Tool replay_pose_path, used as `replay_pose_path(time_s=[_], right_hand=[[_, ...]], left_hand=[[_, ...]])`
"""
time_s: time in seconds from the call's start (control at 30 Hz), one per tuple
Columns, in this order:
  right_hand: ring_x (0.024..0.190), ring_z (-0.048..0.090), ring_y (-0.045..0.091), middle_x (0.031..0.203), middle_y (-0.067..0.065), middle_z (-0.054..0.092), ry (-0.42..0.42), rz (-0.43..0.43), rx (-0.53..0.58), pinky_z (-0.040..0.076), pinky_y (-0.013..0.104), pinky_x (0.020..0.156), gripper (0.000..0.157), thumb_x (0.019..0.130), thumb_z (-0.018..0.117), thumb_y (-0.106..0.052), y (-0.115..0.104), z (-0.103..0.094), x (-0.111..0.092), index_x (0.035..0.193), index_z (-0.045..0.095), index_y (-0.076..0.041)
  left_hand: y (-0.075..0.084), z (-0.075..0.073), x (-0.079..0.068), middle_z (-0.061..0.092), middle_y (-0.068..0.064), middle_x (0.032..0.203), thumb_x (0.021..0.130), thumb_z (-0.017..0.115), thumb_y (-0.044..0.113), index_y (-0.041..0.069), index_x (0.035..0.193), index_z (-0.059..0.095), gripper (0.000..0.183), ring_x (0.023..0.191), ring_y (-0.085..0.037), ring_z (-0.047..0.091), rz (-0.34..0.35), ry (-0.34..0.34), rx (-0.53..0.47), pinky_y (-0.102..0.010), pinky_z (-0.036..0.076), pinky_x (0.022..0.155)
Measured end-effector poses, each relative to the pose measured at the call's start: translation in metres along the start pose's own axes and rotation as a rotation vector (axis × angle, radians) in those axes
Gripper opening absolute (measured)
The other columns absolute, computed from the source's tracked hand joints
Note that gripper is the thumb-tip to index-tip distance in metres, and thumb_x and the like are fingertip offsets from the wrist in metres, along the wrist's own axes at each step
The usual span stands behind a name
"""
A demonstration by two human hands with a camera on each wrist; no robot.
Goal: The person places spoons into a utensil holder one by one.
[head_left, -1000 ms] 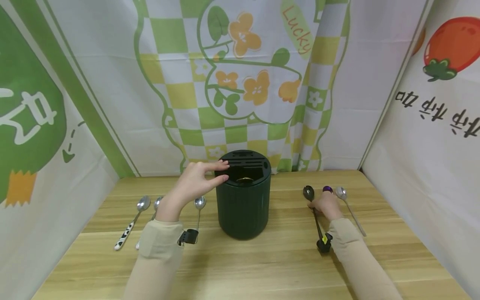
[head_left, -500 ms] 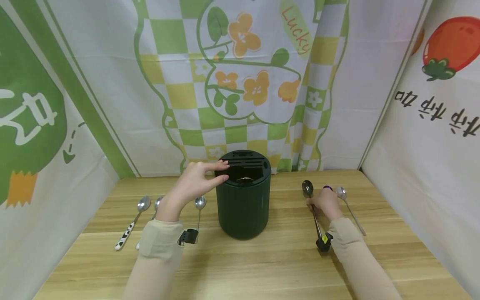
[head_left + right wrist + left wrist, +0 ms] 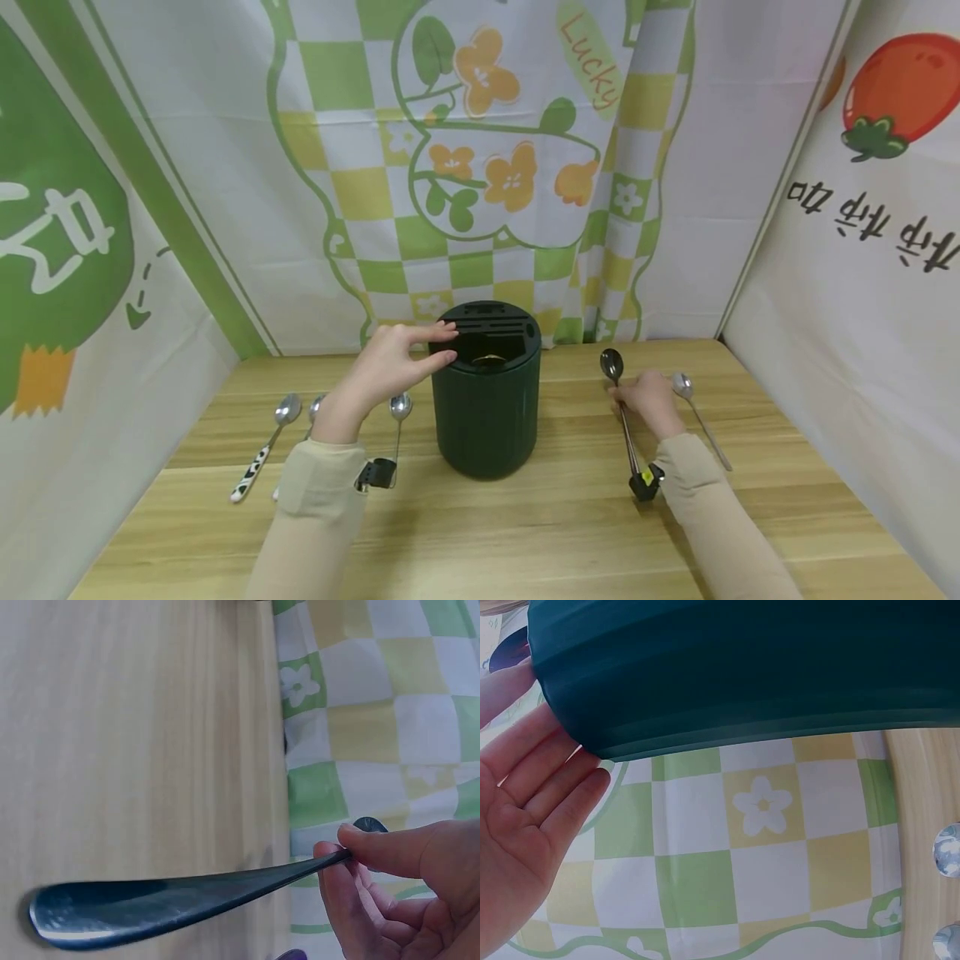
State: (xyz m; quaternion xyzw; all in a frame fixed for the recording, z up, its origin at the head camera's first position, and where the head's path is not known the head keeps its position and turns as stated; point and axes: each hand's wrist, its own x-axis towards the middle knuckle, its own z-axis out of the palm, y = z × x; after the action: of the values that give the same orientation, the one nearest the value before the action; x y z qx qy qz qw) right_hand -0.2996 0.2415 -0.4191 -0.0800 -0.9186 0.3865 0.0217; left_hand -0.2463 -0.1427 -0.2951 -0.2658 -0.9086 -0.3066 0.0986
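A dark green cylindrical utensil holder (image 3: 486,421) with a slotted black top stands mid-table. Something gold-coloured shows inside its opening. My left hand (image 3: 386,362) rests at the holder's left rim, its fingers and thumb extended; in the left wrist view its fingers (image 3: 544,769) lie against the rim edge. My right hand (image 3: 649,402) pinches a dark, shiny spoon (image 3: 157,904) between thumb and fingers near the neck. The spoon's bowl points toward the back. A purple spoon (image 3: 292,955) shows only as a sliver in the right wrist view; my hand hides it in the head view.
A silver spoon (image 3: 705,425) lies right of my right hand. On the left lie a spoon with a cow-patterned handle (image 3: 250,475), a partly hidden spoon (image 3: 315,407) and another silver spoon (image 3: 400,406). A patterned curtain (image 3: 480,167) hangs behind the wooden table (image 3: 517,533).
The dark spoon has shifted slightly back and left, raised in my right hand's pinch. The purple spoon's bowl has passed out of sight behind that hand. My left hand stays put.
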Motion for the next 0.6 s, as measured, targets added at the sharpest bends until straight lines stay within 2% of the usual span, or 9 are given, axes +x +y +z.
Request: replay_pose_path(time_s=[0.2,0.33,0.43,0.6], right_hand=[[0.058,0.053,0.011,0.058,-0.002,0.065,0.069,-0.074,-0.104,0.036,0.026,0.055,0.029,0.085,0.068,-0.027,-0.008,-0.001,-0.001,0.075,0.075,0.0],[0.059,0.051,0.012,0.059,-0.002,0.064,0.082,-0.095,-0.093,0.036,0.026,0.054,0.027,0.084,0.069,-0.026,-0.014,-0.003,-0.001,0.075,0.075,-0.001],[0.061,0.056,0.01,0.062,0.001,0.068,0.083,-0.098,-0.078,0.038,0.025,0.056,0.025,0.083,0.069,-0.024,-0.018,-0.004,-0.002,0.079,0.075,0.0],[0.058,0.06,0.008,0.066,0.005,0.071,0.098,-0.102,-0.07,0.042,0.024,0.058,0.024,0.083,0.069,-0.023,-0.025,-0.006,-0.002,0.083,0.075,0.0]], left_hand=[[0.0,0.0,0.0,0.058,0.006,0.132,0.091,0.061,0.039,0.02,0.127,0.062,0.041,0.128,-0.023,0.05,-0.006,-0.002,0.0,-0.04,0.046,0.091],[0.0,0.0,0.0,0.058,0.007,0.132,0.091,0.061,0.04,0.02,0.128,0.062,0.041,0.128,-0.022,0.05,-0.011,-0.004,-0.002,-0.04,0.046,0.093],[-0.001,0.001,0.0,0.058,0.006,0.132,0.092,0.061,0.039,0.02,0.128,0.062,0.041,0.127,-0.022,0.05,-0.011,-0.005,-0.003,-0.041,0.046,0.092],[-0.002,0.001,0.0,0.058,0.006,0.133,0.092,0.061,0.039,0.019,0.128,0.062,0.041,0.124,-0.024,0.053,-0.008,-0.002,0.002,-0.037,0.045,0.084]])
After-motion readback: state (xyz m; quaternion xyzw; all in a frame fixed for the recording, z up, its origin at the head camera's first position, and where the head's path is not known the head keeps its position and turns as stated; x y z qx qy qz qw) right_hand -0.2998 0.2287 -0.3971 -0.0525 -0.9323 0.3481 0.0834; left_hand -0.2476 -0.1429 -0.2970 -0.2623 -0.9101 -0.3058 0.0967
